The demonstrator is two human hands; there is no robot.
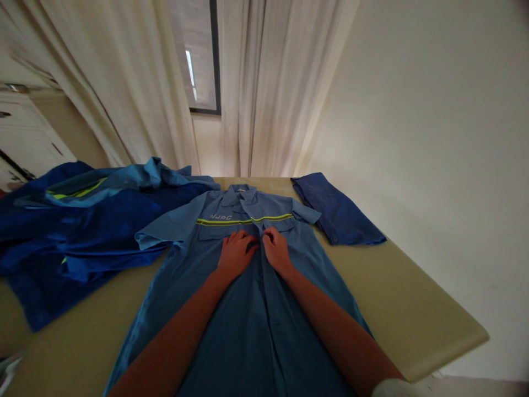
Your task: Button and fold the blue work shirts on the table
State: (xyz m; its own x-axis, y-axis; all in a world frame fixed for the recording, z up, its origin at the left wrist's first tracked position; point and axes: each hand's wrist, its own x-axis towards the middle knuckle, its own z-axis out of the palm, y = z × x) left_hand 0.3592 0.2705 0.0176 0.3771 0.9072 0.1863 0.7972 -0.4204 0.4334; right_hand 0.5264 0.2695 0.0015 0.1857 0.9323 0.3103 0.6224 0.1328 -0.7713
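A blue short-sleeved work shirt (231,309) lies front up, its collar at the far end and a yellow stripe across the chest. My left hand (237,253) rests on the chest just below the stripe, left of the button placket, with thumb and fingers apart. On the other side of the placket, my right hand (276,248) has its fingers curled in and pinched on the shirt's front edge. Below the hands the two front edges run close together toward me. The fingertips of my right hand are partly hidden.
A heap of blue garments (103,220) with yellow stripes covers the left side of the table (397,292). Folded dark blue trousers (334,209) lie at the far right. Curtains (281,82) hang behind the table, and a wall (433,138) stands to the right.
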